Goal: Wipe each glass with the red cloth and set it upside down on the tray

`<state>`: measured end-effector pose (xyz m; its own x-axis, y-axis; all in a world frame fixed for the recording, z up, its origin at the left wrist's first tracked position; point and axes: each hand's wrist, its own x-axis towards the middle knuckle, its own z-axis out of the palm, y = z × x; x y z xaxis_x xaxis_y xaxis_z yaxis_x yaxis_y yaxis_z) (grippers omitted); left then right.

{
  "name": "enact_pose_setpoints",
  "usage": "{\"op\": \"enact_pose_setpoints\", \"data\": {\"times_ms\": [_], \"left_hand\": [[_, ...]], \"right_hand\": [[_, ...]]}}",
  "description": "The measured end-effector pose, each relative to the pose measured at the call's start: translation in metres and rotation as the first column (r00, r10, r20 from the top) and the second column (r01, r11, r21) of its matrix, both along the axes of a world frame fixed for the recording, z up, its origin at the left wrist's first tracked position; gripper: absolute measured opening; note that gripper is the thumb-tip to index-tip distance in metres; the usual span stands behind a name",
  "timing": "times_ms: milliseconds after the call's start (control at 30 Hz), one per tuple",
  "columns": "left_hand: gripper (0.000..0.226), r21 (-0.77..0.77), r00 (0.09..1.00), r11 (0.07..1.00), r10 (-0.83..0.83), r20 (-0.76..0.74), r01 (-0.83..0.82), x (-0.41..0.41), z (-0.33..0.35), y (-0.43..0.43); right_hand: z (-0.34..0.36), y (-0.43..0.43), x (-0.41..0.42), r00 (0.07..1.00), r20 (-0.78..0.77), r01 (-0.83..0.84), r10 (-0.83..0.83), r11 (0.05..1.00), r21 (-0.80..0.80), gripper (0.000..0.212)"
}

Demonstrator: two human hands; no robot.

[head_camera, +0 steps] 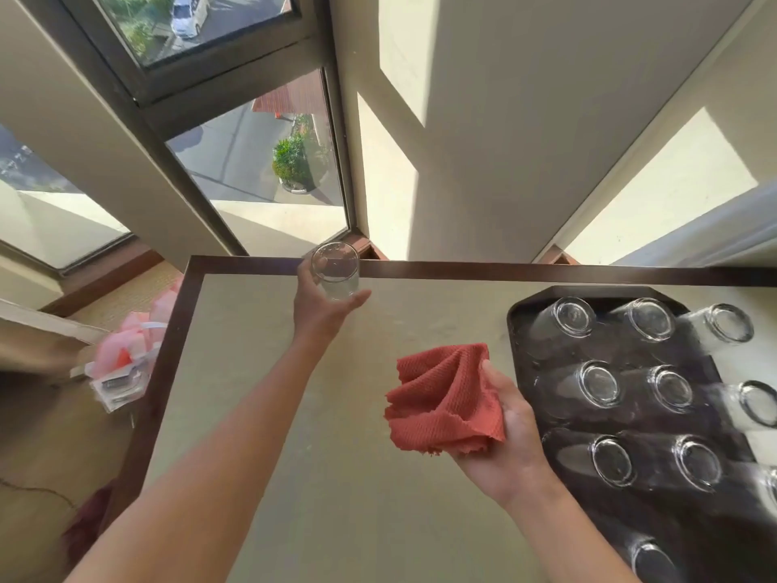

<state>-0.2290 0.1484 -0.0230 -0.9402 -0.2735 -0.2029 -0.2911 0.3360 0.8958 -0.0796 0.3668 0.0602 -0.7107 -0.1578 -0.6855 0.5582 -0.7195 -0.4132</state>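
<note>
A blurry pink bundle sits on the floor. The left hand curls round a glass above the table's far edge. The right hand grips the red cloth, fingers hidden under it. The tray of upside-down glasses is cut off at right.

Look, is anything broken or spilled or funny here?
Nothing looks broken or spilled. The glasses on the tray stand upside down in tidy rows. One glass is apart from them, gripped in the left hand near the far edge of the table, and the right hand holds the red cloth. That fits the wiping job.
</note>
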Motion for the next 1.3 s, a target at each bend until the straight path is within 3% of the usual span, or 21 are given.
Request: {"op": "enact_pose_setpoints", "data": {"times_ms": [100,267,367,500,600,633,700,767,833,967,1033,1100,1200,1300], "left_hand": [[0.069,-0.018,0.998,0.998,0.057,-0.021,-0.057,-0.003,-0.005,0.002],[0.057,0.023,1.000,1.000,0.014,-0.027,-0.014,0.018,0.002,-0.005],[0.059,0.167,1.000,0.986,-0.003,0.011,0.001,0.055,0.018,-0.005],[0.068,0.335,0.994,0.937,-0.111,0.023,0.097,0.133,0.055,0.011],[0.077,0.431,0.985,0.890,-0.175,0.013,0.152,0.194,0.073,0.032],[0.070,0.473,0.985,0.868,-0.172,0.003,0.150,0.211,0.078,0.040],[0.046,0.534,0.989,0.837,-0.148,0.009,0.120,0.240,0.090,0.057],[0.054,0.584,0.990,0.803,-0.143,-0.005,0.119,0.264,0.103,0.071],[0.064,0.602,0.988,0.786,-0.149,-0.036,0.140,0.281,0.112,0.080],[0.058,0.561,0.992,0.819,-0.106,-0.063,0.123,0.300,0.126,0.091],[0.052,0.521,0.993,0.846,-0.084,-0.084,0.116,0.302,0.130,0.092],[0.047,0.523,0.991,0.846,-0.048,-0.124,0.106,0.304,0.136,0.089],[0.059,0.542,0.990,0.833,-0.054,-0.128,0.116,0.308,0.140,0.084],[0.056,0.531,0.983,0.830,-0.112,-0.143,0.172,0.323,0.145,0.090]], "right_hand": [[-0.003,-0.001,0.005,1.000,-0.003,-0.026,0.026,0.999,0.032,0.043],[-0.003,0.000,0.014,0.997,-0.035,-0.061,0.064,0.994,0.096,0.039],[-0.001,-0.001,0.024,0.996,-0.070,-0.041,0.052,0.987,0.153,0.039],[0.003,-0.006,0.050,0.984,-0.149,-0.036,0.096,0.932,0.361,0.036],[0.018,-0.016,0.080,0.952,-0.228,-0.066,0.205,0.863,0.500,0.026],[0.022,-0.020,0.093,0.927,-0.269,-0.078,0.262,0.835,0.545,0.025],[0.029,-0.033,0.117,0.853,-0.334,-0.102,0.401,0.755,0.647,0.043],[0.032,-0.042,0.135,0.792,-0.388,-0.068,0.471,0.700,0.711,0.069],[0.038,-0.042,0.139,0.781,-0.438,-0.023,0.445,0.722,0.691,0.084],[0.054,-0.033,0.129,0.835,-0.475,0.041,0.279,0.828,0.559,0.096],[0.058,-0.037,0.139,0.827,-0.499,0.100,0.260,0.804,0.586,0.090],[0.059,-0.047,0.162,0.789,-0.536,0.156,0.299,0.746,0.647,0.068],[0.063,-0.056,0.191,0.740,-0.565,0.241,0.364,0.642,0.728,0.050],[0.069,-0.047,0.184,0.783,-0.548,0.189,0.293,0.728,0.659,0.048]]}}
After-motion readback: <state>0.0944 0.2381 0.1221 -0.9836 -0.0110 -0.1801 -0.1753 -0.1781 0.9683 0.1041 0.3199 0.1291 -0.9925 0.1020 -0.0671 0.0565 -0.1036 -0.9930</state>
